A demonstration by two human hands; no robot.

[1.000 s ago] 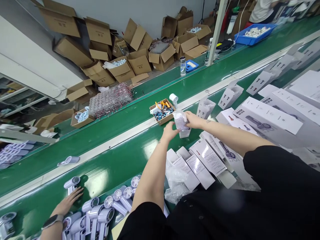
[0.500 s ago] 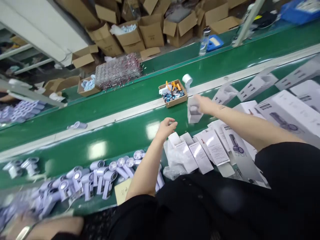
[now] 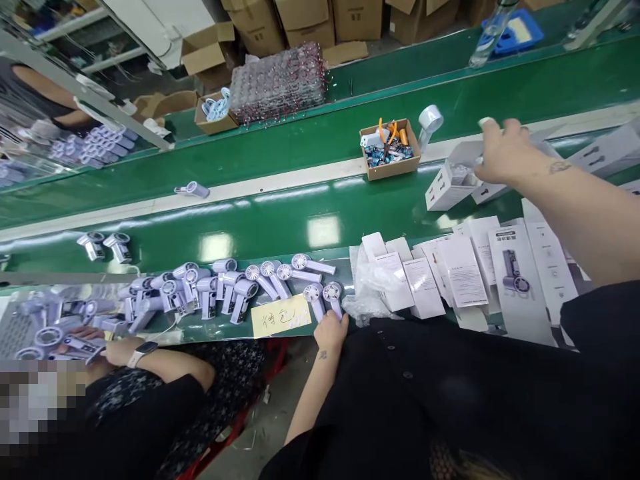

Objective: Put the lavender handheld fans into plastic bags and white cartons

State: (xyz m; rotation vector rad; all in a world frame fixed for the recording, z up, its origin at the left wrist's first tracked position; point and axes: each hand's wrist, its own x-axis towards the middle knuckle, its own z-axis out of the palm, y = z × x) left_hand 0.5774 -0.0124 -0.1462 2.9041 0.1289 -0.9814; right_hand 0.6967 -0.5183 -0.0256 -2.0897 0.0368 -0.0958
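My left hand (image 3: 331, 329) is at the near edge of the bench, its fingers closed round the handle of a lilac handheld fan (image 3: 332, 293). A second handheld fan (image 3: 313, 295) lies right beside it. Over on the right, my right hand (image 3: 505, 153) is at the rim of an open white box (image 3: 443, 190), thumb and fingers apart. Clear wrapping shows inside that box. Just behind it stand more open white boxes (image 3: 603, 153), partly covered by my forearm.
Printed white cartons (image 3: 465, 277) and clear plastic bags (image 3: 373, 287) lie before me. Many lilac fans (image 3: 207, 293) and a handwritten yellow card (image 3: 280, 316) are to the left. A co-worker's hand (image 3: 120, 351) is among the fans. Beyond sits a small parts box (image 3: 393, 170) with orange-handled pliers.
My right hand has carried the white box rightward to the other open boxes. My left hand has come down and back to the fans and taken hold of one. The view has shifted left.
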